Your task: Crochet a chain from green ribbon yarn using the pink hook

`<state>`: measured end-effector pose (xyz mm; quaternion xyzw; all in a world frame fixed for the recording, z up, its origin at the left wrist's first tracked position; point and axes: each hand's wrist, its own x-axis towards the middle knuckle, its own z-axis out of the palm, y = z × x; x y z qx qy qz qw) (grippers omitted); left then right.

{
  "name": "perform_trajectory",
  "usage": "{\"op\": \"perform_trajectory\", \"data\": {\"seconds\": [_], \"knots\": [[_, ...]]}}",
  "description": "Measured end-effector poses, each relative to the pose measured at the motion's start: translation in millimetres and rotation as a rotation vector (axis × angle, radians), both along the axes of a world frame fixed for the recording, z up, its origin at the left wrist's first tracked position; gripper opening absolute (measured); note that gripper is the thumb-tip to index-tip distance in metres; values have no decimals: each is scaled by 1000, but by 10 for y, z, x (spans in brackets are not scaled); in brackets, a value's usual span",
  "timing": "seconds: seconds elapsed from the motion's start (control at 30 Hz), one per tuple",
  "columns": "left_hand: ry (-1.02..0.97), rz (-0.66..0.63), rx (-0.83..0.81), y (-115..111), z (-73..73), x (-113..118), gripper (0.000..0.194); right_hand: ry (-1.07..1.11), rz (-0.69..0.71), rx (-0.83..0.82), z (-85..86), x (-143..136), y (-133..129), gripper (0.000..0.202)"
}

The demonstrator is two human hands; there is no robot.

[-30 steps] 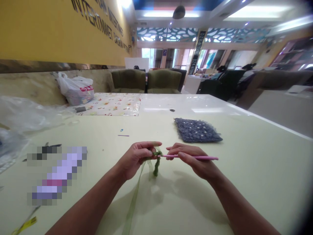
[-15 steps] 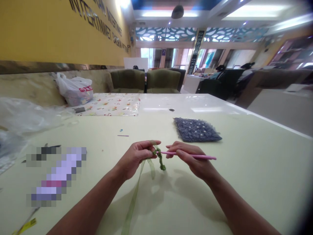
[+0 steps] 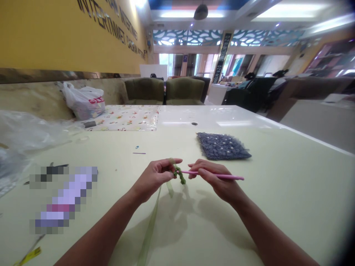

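Observation:
Between thumb and fingers, my left hand (image 3: 155, 180) pinches a short green crocheted chain (image 3: 181, 178), whose free end hangs down to the right. A sheer green ribbon (image 3: 151, 225) passes over my left index finger and trails down to the table's near edge. My right hand (image 3: 215, 178) grips a pink crochet hook (image 3: 226, 177) like a pen. The hook's tip meets the chain right at my left fingertips; the exact loop is too small to make out.
A grey-blue crocheted piece with white beads (image 3: 223, 145) lies beyond my right hand. A purple needle (image 3: 139, 153) and a small blue stitch marker (image 3: 137, 147) lie ahead. At left are a blurred purple item (image 3: 69, 195), dark scissors-like tool (image 3: 52, 171) and plastic bags (image 3: 83, 101).
The chain's hanging end has swung up and slightly left, and my left thumb has shifted a little. Both hands stay in nearly the same place.

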<state>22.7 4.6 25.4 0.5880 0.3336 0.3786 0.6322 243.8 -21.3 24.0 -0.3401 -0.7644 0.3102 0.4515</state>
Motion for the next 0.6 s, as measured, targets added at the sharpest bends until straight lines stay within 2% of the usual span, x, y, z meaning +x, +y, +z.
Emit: {"op": "perform_trajectory", "data": {"seconds": [0.3,0.5,0.6], "knots": [[57,-26,48,-7,-23,11,49,26,2,-42,-24,-2,12,26],[114,-61,85,-10,-52,9,55,83,57,-343,-117,19,58,25],[103,-57,89,-6,-57,7,53,154,43,-420,-173,-1,77,24]]}}
